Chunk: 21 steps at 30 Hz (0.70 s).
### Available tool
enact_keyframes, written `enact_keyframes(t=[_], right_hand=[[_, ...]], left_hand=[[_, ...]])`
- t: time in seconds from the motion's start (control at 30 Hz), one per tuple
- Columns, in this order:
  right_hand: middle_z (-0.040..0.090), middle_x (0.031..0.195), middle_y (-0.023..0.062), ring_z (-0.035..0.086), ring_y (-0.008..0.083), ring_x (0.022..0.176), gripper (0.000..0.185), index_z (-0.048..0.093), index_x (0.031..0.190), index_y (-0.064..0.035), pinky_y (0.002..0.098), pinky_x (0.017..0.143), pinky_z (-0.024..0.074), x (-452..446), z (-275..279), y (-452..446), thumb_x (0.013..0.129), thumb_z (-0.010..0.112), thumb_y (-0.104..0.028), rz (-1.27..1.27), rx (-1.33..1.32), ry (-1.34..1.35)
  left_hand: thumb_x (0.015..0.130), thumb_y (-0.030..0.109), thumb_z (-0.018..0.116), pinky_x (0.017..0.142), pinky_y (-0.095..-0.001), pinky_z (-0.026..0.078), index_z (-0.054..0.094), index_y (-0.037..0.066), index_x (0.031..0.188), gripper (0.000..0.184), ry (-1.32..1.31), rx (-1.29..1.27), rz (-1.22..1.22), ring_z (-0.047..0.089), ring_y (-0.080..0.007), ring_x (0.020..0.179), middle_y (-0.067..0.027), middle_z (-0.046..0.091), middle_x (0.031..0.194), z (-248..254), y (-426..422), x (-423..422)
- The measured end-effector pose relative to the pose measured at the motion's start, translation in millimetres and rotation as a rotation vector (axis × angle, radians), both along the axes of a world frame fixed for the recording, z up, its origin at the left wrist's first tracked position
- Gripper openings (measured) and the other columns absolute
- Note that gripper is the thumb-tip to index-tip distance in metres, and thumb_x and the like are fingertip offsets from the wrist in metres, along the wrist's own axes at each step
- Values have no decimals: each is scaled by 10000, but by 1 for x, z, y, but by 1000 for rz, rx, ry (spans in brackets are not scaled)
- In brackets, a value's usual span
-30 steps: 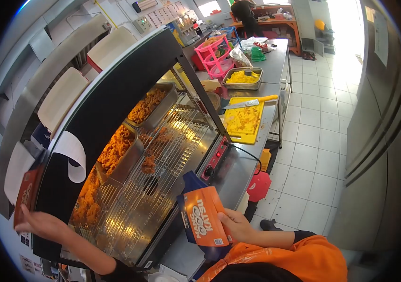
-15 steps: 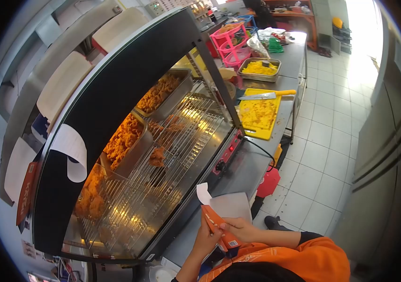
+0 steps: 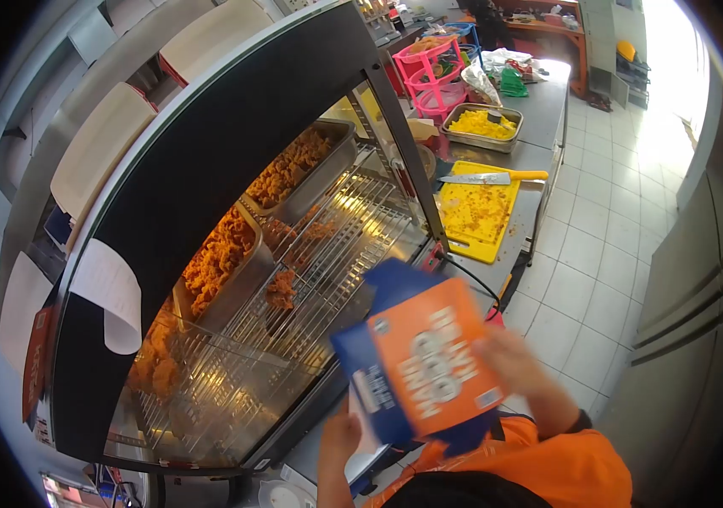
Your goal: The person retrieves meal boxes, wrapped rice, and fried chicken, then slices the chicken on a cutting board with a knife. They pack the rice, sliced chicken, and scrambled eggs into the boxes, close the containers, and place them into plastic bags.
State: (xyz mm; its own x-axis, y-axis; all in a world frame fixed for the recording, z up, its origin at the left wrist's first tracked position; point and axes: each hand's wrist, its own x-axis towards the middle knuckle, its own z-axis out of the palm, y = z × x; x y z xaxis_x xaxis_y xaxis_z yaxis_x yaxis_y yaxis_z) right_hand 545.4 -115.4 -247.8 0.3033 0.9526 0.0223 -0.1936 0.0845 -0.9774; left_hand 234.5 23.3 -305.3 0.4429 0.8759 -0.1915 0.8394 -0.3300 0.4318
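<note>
An orange and dark blue cardboard food carton point(image 3: 442, 360) with white lettering is tilted up in front of me, its flaps spread, blurred by motion. My right hand point(image 3: 514, 360) is closed on its right edge, the fingers partly behind the panel. At the lower left, my left hand point(image 3: 340, 436) is closed against a pale flap of the carton; its fingertips are partly hidden. Behind the carton stands a glass-fronted warming cabinet point(image 3: 234, 152) with wire racks. Trays of fried chicken point(image 3: 217, 258) and a single fried piece point(image 3: 281, 290) are inside.
Right of the cabinet, a steel counter point(image 3: 543, 106) holds a yellow cutting board point(image 3: 476, 224) with a knife point(image 3: 480, 178) and a metal tray of yellow food point(image 3: 484, 127). A pink rack point(image 3: 429, 76) stands behind. A receipt strip point(image 3: 111, 288) hangs over the cabinet's front.
The folded carton in both hands has been opened out, raised and turned so its printed face shows. My right hand moved up and right; my left moved slightly left and down.
</note>
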Motion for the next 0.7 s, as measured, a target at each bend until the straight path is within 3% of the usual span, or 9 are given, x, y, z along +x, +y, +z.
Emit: enact_keyframes(t=[0.17,0.23,0.3,0.37,0.4,0.53,0.6,0.63,0.7], right_hand=[[652,1061,30,596,102,951,322,547,1251,10,295,830,495,76,6,-5,998,480,-178,-139,-91,27],[628,1104,44,571,104,979,382,471,1338,-2,284,863,476,75,-70,22,968,469,-98,-65,-128,-241],[554,1287,119,621,178,999,475,379,1453,-120,315,856,507,42,-121,62,1002,487,-225,16,-261,-117],[559,1272,131,652,246,974,505,316,1475,-141,382,795,551,13,-103,92,1012,464,-279,132,-305,545],[567,1261,170,652,332,1007,498,362,1448,-118,421,796,559,16,-118,110,1019,434,-361,148,-372,629],[620,1000,57,579,163,817,349,605,1062,-70,304,773,470,114,-152,198,1001,443,-373,-379,239,-14],[563,874,16,538,128,845,402,609,1026,-47,276,770,437,216,-250,277,1002,432,-408,-679,121,-222],[521,837,9,456,72,669,477,635,1068,-82,271,566,381,251,-269,300,935,511,-523,-539,-144,19],[526,775,-23,420,84,613,552,629,1104,-127,271,483,327,277,-262,330,915,483,-625,-314,-429,107]], left_hand=[[879,139,557,818,-485,498,566,98,1277,400,64,352,182,631,-402,927,-226,658,994,10,11,-22],[877,149,585,931,-474,465,556,80,1289,419,-152,338,264,597,-393,1083,-223,632,1155,1,16,-26],[869,140,603,1029,-488,372,538,64,1305,447,-54,517,278,493,-405,1217,-211,549,1293,-6,11,-23],[862,125,614,1093,-503,292,523,55,1319,472,-33,609,314,400,-421,1309,-204,480,1386,-10,1,-19],[858,113,615,1108,-511,259,516,54,1325,481,-64,615,348,359,-430,1334,-202,453,1411,-9,-8,-18],[849,82,618,1102,-496,279,531,37,1306,467,-190,562,502,390,-410,1320,-204,470,1395,4,-46,-29],[844,84,631,1086,-488,306,562,53,1277,440,-241,499,501,434,-394,1284,-191,495,1371,-22,-57,-55],[842,86,638,1079,-483,319,578,60,1263,426,-270,481,517,456,-386,1266,-185,507,1360,-30,-65,-64],[843,102,646,1059,-492,344,611,87,1224,383,-274,452,543,489,-366,1232,-164,530,1337,-24,-79,-61]])
